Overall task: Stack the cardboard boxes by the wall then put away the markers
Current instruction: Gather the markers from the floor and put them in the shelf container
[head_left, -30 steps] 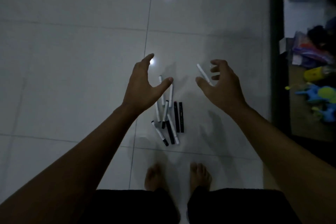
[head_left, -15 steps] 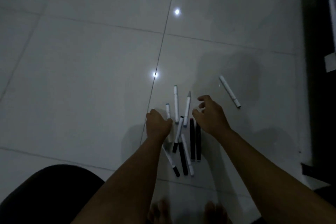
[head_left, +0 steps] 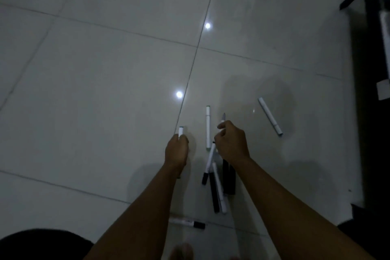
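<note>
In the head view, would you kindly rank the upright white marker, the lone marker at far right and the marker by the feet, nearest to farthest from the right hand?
From the right hand:
1. Upright white marker, just left of the hand.
2. Lone marker, up and right, apart from the pile.
3. Marker by the feet, down and left, under the left forearm.

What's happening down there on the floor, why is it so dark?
A person is bent over a tiled floor in dim light, gathering scattered markers. The left hand grips a white marker, and the right hand pinches another one. Several more are not yet picked up: a small pile under the right wrist, one upright white one between the hands, one off to the right, and one near the feet. No cardboard boxes are in view.
</note>
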